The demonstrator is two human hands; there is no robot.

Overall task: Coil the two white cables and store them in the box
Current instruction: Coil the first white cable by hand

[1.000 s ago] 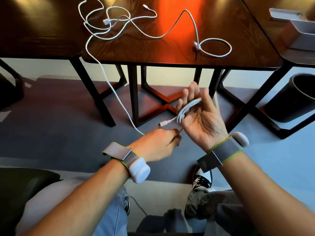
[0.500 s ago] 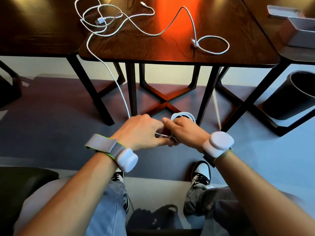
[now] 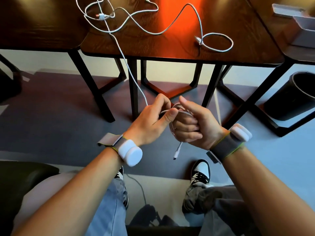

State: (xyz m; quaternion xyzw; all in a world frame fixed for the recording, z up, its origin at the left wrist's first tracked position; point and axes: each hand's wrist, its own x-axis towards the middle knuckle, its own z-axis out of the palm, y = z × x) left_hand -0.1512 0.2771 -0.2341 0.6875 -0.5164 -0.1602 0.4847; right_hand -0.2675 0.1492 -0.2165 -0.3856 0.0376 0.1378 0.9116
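One white cable (image 3: 127, 63) runs from a tangle on the table, over its front edge and down to my hands below. My right hand (image 3: 196, 126) is curled round several small loops of this cable, and its plug end (image 3: 177, 151) dangles under the fist. My left hand (image 3: 151, 120) pinches the running strand between thumb and forefinger right beside the loops. The second white cable (image 3: 217, 41) lies on the table, snaking from the tangle to a loose loop at the right. A grey open box (image 3: 305, 29) sits on the neighbouring table at the far right.
The wooden table (image 3: 170, 50) has dark metal legs just behind my hands. A black bin (image 3: 294, 97) stands on the floor to the right. A grey lid (image 3: 284, 9) lies behind the box. My knees and shoes are below, with a dark chair at left.
My right hand turned from palm-up, fingers spread, to a closed fist round the loops. My left hand carried the strand around it, and the plug end now hangs down.
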